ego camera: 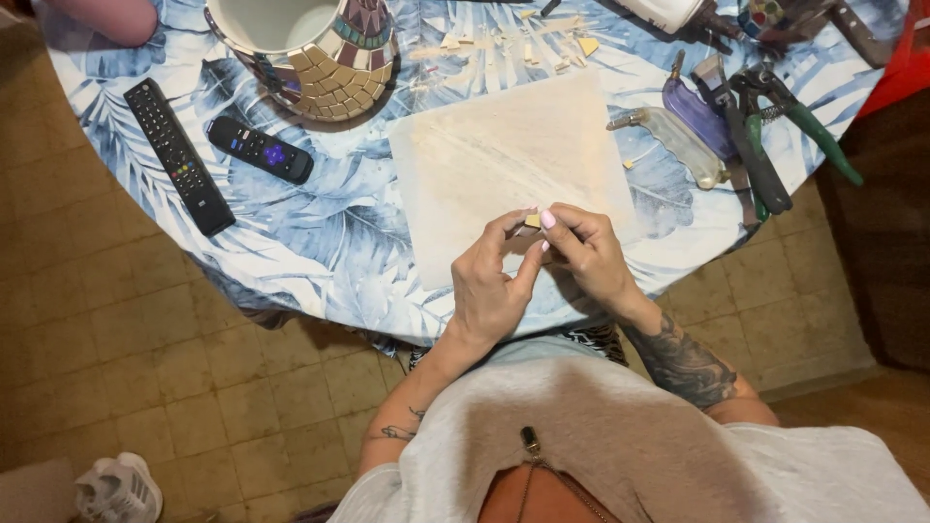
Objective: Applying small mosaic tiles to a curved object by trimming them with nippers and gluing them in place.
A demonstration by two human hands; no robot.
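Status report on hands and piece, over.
Left hand and right hand pinch one small tan tile piece together, above white sheet. Nothing blocking.

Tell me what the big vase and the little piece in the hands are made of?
The vase looks covered in small glossy tiles, gold and purple, probably glass or ceramic mosaic, with pale grout lines between. The little piece, pinched by both hands' fingers, is a flat tan chip, likely the same kind of tile.

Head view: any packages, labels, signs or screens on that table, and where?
No packages, signs or screens.
Long black remote: table's left side, slim bar, coloured buttons.
Short black remote: beside it, rounded, purple pad.
Left hand and right hand: pinching a small tan tile over the pale sheet.
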